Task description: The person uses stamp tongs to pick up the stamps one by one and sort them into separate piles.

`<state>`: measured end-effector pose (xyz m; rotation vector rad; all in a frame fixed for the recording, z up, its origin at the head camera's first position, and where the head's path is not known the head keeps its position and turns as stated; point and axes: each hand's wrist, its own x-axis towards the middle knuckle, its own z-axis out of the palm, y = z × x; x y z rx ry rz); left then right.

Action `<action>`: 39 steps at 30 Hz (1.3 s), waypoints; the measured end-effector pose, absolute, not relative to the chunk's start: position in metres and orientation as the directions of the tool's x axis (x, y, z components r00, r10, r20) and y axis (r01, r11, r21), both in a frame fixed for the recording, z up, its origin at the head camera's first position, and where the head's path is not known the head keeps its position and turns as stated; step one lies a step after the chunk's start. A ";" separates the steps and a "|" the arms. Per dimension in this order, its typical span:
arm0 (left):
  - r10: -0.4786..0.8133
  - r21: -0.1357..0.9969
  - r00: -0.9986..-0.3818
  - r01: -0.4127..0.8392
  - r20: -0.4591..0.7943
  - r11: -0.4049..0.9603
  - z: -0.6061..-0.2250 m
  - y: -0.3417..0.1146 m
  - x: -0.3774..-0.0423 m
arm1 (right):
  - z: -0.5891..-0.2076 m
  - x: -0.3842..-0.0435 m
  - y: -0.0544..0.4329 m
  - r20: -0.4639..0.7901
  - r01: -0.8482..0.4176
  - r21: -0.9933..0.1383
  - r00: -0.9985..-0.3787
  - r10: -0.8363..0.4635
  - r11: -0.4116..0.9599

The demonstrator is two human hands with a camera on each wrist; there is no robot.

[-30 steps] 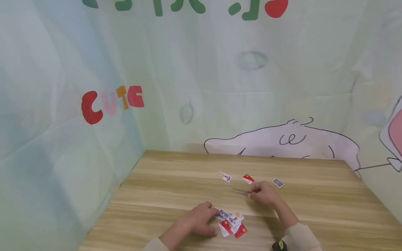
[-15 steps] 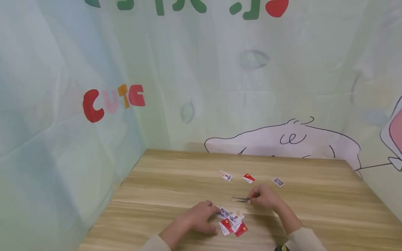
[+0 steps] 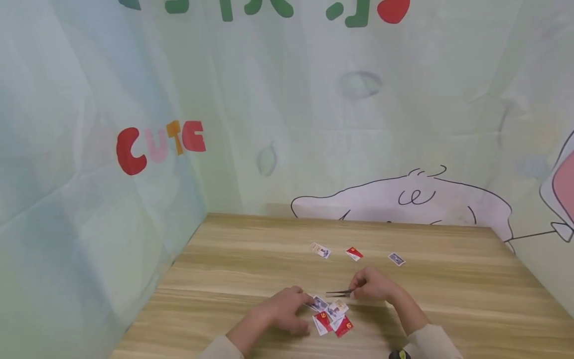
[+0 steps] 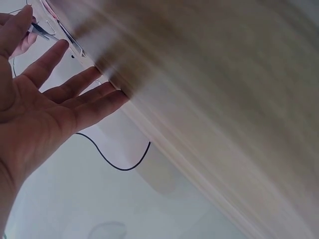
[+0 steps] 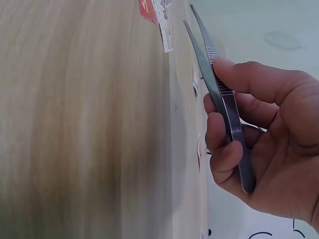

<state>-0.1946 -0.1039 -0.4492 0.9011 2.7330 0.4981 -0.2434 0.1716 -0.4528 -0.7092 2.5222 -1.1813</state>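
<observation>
Far left: pale green fabric backdrop (image 3: 148,75) with multicoloured "CUTE" letters (image 3: 161,144). In front of it, light wood-grain table (image 3: 233,269).

Left hand (image 3: 287,310), cream sleeve (image 3: 221,349): fingers extended and spread apart, fingertips down toward tabletop. Index tip is at the left edge of a small grey-blue rectangular paper picture (image 3: 320,303); can't tell how firmly it presses.

That one is in the near cluster. Beside it, nearer the person: a red-and-white paper rectangle with yellow emblem (image 3: 321,324). Then a cream paper picture with small printed figures (image 3: 338,309), lapping over its neighbours. Rightmost: a second red-and-white paper rectangle (image 3: 344,327), partly under the cream one.

Far row, left to right: cream printed paper strip (image 3: 321,250), red-and-white paper piece (image 3: 354,253), grey-blue paper piece (image 3: 396,259). All well apart.

Slim silver metal tweezers (image 3: 338,293): tips apart, pointing left, just beyond the near cluster. Right hand (image 3: 369,285) is clamped on them, thumb on the ribbed grip, fingers curled round.
</observation>
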 end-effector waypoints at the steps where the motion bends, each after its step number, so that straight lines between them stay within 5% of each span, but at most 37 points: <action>1: 0.607 0.384 -0.788 0.533 -0.100 0.754 -0.449 -0.104 -0.195 | -0.452 -0.243 0.172 -0.038 -0.315 -0.773 -0.843 -0.536 0.550; 25: 0.586 0.293 -0.806 0.542 -0.083 0.788 -0.449 -0.099 -0.189 | -0.457 -0.240 0.174 -0.064 -0.380 -0.743 -0.779 -0.624 0.551; 39: 0.547 0.210 -0.835 0.524 -0.064 0.825 -0.450 -0.095 -0.180 | -0.456 -0.243 0.165 -0.063 -0.340 -0.741 -0.823 -0.565 0.579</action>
